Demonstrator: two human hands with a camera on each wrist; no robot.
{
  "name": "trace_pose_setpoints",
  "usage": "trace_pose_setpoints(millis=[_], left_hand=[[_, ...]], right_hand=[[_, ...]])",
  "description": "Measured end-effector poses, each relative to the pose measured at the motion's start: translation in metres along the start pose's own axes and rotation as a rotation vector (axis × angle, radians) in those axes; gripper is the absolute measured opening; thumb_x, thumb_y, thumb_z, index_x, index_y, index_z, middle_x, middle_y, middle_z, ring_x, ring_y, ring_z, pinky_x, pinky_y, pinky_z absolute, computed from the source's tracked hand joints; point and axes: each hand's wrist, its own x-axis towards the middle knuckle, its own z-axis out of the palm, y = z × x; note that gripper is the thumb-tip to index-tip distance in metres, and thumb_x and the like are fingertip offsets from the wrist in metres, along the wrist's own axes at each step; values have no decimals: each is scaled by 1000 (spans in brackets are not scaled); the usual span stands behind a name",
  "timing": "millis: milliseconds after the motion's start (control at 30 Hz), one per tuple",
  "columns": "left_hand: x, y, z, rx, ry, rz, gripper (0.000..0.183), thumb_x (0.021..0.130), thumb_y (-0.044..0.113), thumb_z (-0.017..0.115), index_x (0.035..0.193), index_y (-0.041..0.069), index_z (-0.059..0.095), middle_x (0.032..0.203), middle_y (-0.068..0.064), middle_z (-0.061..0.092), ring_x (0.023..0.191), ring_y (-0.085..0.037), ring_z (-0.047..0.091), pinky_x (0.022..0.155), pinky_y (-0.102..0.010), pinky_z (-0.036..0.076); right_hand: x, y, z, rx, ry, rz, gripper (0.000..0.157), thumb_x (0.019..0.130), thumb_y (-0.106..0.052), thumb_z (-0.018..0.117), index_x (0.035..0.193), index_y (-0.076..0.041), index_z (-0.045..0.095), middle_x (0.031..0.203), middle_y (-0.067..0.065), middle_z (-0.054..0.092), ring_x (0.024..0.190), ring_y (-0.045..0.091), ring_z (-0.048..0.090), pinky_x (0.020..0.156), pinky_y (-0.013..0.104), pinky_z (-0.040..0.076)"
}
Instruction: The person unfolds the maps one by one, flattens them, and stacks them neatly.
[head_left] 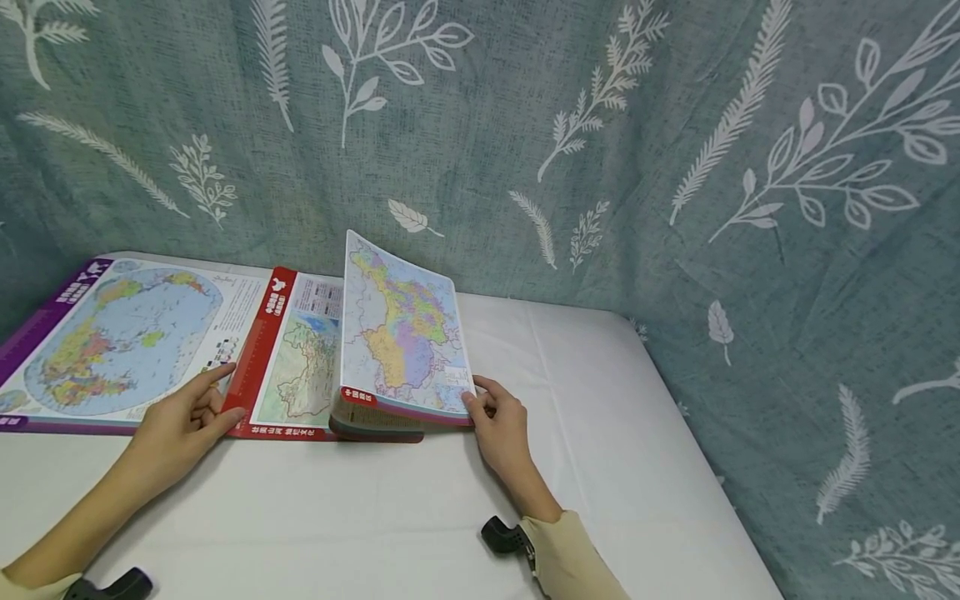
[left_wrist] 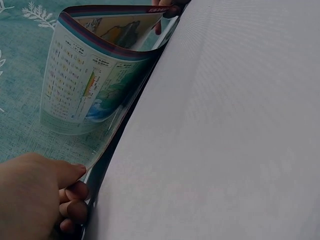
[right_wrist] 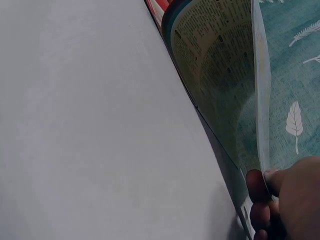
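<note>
A red-edged map sheet (head_left: 258, 358) lies on the white table, with a terrain map printed on it. Over its right part stands a raised, curved section (head_left: 405, 325) bearing a colourful map, its printed underside (right_wrist: 215, 55) showing in the right wrist view. My right hand (head_left: 501, 421) pinches the lower right corner of that section between thumb and fingers. At the sheet's lower left corner, my left hand (head_left: 180, 417) grips the edge, thumb on top (left_wrist: 70, 172) and the other fingers curled below. The left index finger reaches along the red border.
A purple-edged world map (head_left: 127, 333) lies flat at the left, its right side against the red-edged sheet. White cloth (head_left: 570, 375) covers the table. A green leaf-patterned curtain (head_left: 480, 167) hangs along the back and right edges.
</note>
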Motion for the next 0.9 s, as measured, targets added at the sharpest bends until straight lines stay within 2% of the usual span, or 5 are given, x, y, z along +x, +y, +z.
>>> trace_pose_setpoints(millis=[500, 733, 900], left_hand=[[0, 3, -2, 4, -19, -40, 60, 95, 7, 77, 147, -5, 51, 81, -2, 53, 62, -4, 44, 56, -21, 37], [1, 2, -2, 2, -15, -35, 59, 95, 7, 77, 147, -4, 52, 81, -2, 54, 62, -3, 44, 57, -21, 37], [0, 2, -1, -2, -10, -24, 59, 94, 5, 78, 146, -4, 53, 81, -2, 54, 62, -3, 45, 56, -21, 38]], right_hand=[[1, 11, -13, -19, 9, 0, 37, 101, -17, 72, 133, 0, 69, 64, -2, 61, 61, 7, 52, 63, 21, 40], [3, 21, -25, -56, 11, 28, 35, 102, -20, 71, 133, -3, 70, 62, -5, 55, 61, 7, 48, 62, 22, 37], [3, 29, -34, -56, 15, 45, 36, 102, -19, 72, 133, -2, 69, 62, -4, 59, 63, 8, 52, 64, 22, 39]])
